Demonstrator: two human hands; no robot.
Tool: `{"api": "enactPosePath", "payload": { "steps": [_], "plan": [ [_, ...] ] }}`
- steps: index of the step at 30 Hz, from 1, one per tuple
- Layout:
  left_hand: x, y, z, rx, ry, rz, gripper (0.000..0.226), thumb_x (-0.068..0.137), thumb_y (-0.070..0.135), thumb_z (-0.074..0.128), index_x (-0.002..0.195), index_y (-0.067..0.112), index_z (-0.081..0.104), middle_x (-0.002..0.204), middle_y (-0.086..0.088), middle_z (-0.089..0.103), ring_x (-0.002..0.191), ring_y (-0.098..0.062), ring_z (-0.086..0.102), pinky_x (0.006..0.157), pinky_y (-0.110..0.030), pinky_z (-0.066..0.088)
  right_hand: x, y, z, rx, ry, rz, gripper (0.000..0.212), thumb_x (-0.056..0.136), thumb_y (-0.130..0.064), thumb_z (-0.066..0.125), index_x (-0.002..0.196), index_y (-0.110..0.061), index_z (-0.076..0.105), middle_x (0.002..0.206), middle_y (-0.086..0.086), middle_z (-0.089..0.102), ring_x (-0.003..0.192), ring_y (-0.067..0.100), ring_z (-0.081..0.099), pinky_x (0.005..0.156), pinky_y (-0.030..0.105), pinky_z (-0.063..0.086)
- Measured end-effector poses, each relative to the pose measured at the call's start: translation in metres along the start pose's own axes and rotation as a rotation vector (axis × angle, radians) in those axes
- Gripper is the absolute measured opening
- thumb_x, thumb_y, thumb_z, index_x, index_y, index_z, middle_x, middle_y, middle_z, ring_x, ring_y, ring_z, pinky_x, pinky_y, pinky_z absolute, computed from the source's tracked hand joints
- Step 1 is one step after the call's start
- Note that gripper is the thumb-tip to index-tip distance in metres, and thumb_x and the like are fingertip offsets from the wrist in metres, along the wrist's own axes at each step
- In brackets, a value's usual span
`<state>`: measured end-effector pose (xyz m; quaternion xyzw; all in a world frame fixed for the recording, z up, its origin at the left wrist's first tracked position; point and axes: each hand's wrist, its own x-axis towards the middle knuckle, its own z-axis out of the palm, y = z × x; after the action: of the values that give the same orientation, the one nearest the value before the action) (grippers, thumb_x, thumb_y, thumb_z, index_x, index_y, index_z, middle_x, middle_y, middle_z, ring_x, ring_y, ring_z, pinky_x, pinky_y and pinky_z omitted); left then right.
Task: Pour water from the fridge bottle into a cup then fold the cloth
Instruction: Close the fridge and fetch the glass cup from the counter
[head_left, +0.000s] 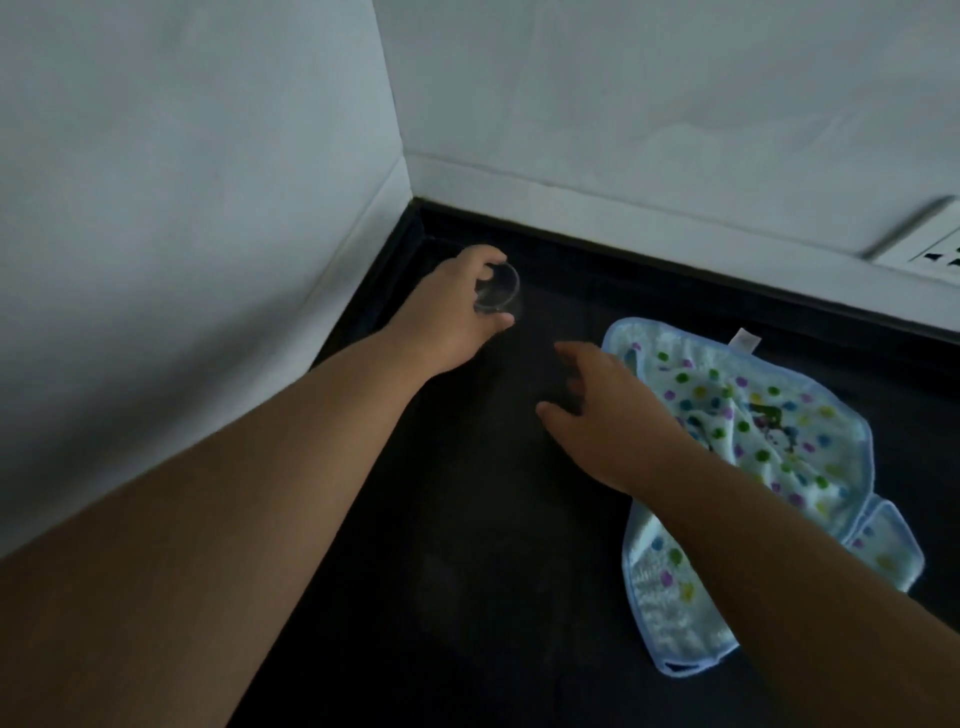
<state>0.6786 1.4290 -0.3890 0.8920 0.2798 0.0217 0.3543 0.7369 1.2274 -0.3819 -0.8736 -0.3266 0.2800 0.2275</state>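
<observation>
Basically: white walls (182, 156) meet in a corner at upper left and take up most of the top half. A black tabletop (467, 519) runs below them, right into that corner.

Both bare forearms come in from the bottom edge, left one long across the lower left, right one from the lower right.

Cloth (753, 467): light blue towel with blue edging, coloured polka dots and a dark cartoon print near its middle. It lies crumpled on the tabletop at right, not folded flat, lower corners turned over. A small white tag sticks out of its far edge. The right forearm crosses over its left part.

Wall socket plate (930, 244) at the far right edge, on the back wall, only partly in frame.

Left hand (447, 317): near the corner, fingers (488, 260) wrapped around a clear glass cup (501, 291), thumb on the near side. Cup looks tilted, mouth facing toward the camera and right; blurred, so cannot tell whether its base touches the tabletop or whether there is water in it.

Right hand (608, 415): over bare tabletop just left of the cloth's edge, fingers spread and slack, gripping nothing. Well apart from the cup.
</observation>
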Motion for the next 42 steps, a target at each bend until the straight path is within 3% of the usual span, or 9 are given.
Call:
{"api": "enactPosePath", "payload": {
  "steps": [3, 5, 7, 12, 15, 18, 27, 31, 42],
  "plan": [
    [-0.040, 0.029, -0.009, -0.027, -0.109, 0.122, 0.075, 0.089, 0.029, 0.082, 0.152, 0.032, 0.043, 0.146, 0.011, 0.057, 0.125, -0.003, 0.057, 0.102, -0.021, 0.048, 0.000, -0.004, -0.010, 0.241, 0.003, -0.010, 0.093, 0.090, -0.025, 0.079, 0.163, -0.030, 0.021, 0.155, -0.008, 0.048, 0.126, 0.006, 0.059, 0.103, 0.026, 0.052],
    [-0.064, 0.044, -0.015, -0.050, -0.142, 0.168, 0.076, 0.088, 0.027, 0.082, 0.153, 0.030, 0.042, 0.142, 0.017, 0.058, 0.121, 0.004, 0.056, 0.093, -0.005, 0.045, -0.009, -0.009, -0.019, 0.329, -0.003, -0.043, 0.096, 0.086, -0.015, 0.082, 0.162, -0.028, 0.025, 0.132, -0.021, 0.056, 0.109, -0.004, 0.063, 0.094, 0.014, 0.053],
    [-0.084, 0.056, -0.019, -0.042, -0.158, 0.189, 0.073, 0.088, 0.027, 0.082, 0.150, 0.029, 0.043, 0.137, 0.017, 0.060, 0.115, 0.007, 0.057, 0.088, 0.002, 0.045, -0.022, -0.013, -0.028, 0.328, 0.000, -0.103, 0.094, 0.082, -0.010, 0.084, 0.159, -0.027, 0.033, 0.118, -0.025, 0.058, 0.106, -0.003, 0.064, 0.096, 0.019, 0.054],
    [-0.126, 0.074, -0.030, -0.156, -0.166, 0.155, 0.083, 0.087, 0.019, 0.084, 0.155, 0.036, 0.039, 0.146, 0.019, 0.057, 0.127, 0.005, 0.060, 0.107, -0.025, 0.052, -0.063, -0.016, -0.037, 0.463, 0.038, -0.169, 0.059, 0.083, -0.008, 0.083, 0.127, -0.041, 0.061, 0.112, -0.015, 0.072, 0.105, 0.004, 0.071, 0.097, 0.037, 0.058],
    [-0.155, 0.089, -0.036, -0.295, -0.118, 0.100, 0.078, 0.089, 0.019, 0.083, 0.154, 0.035, 0.043, 0.139, 0.029, 0.055, 0.122, 0.014, 0.059, 0.098, -0.010, 0.051, -0.088, -0.010, -0.037, 0.616, 0.052, -0.088, 0.056, 0.079, -0.012, 0.088, 0.124, -0.034, 0.064, 0.112, -0.010, 0.075, 0.102, 0.010, 0.074, 0.096, 0.046, 0.061],
    [-0.183, 0.102, -0.034, -0.166, -0.036, 0.108, 0.043, 0.092, 0.035, 0.078, 0.133, 0.032, 0.066, 0.118, 0.023, 0.072, 0.106, 0.016, 0.064, 0.088, 0.000, 0.047, -0.114, -0.006, -0.042, 0.694, 0.065, -0.046, 0.060, 0.073, -0.015, 0.089, 0.124, -0.034, 0.063, 0.117, -0.011, 0.075, 0.104, 0.013, 0.076, 0.097, 0.048, 0.060],
    [-0.251, 0.156, -0.010, -0.137, 0.032, 0.138, 0.008, 0.101, 0.033, 0.065, 0.109, 0.030, 0.067, 0.090, 0.022, 0.070, 0.089, 0.010, 0.068, 0.079, -0.009, 0.052, -0.200, 0.004, -0.075, 0.594, 0.094, -0.043, 0.060, 0.083, -0.011, 0.086, 0.129, -0.035, 0.056, 0.129, -0.021, 0.064, 0.099, 0.000, 0.074, 0.090, 0.032, 0.060],
    [-0.276, 0.182, -0.008, -0.243, -0.008, 0.151, 0.009, 0.104, 0.029, 0.061, 0.111, 0.026, 0.065, 0.096, 0.013, 0.072, 0.090, 0.003, 0.072, 0.083, -0.027, 0.062, -0.237, 0.005, -0.093, 0.561, 0.130, -0.064, 0.062, 0.083, -0.010, 0.087, 0.130, -0.036, 0.055, 0.130, -0.022, 0.063, 0.102, -0.002, 0.072, 0.087, 0.024, 0.060],
    [-0.295, 0.208, -0.031, -0.290, -0.254, 0.369, 0.007, 0.105, 0.026, 0.059, 0.111, 0.027, 0.062, 0.100, 0.009, 0.075, 0.092, 0.000, 0.075, 0.088, -0.036, 0.063, -0.320, -0.016, -0.102, 0.596, 0.393, 0.094, 0.065, 0.080, -0.018, 0.090, 0.136, -0.026, 0.057, 0.125, -0.013, 0.068, 0.100, 0.001, 0.074, 0.089, 0.033, 0.063]
  ]
}}
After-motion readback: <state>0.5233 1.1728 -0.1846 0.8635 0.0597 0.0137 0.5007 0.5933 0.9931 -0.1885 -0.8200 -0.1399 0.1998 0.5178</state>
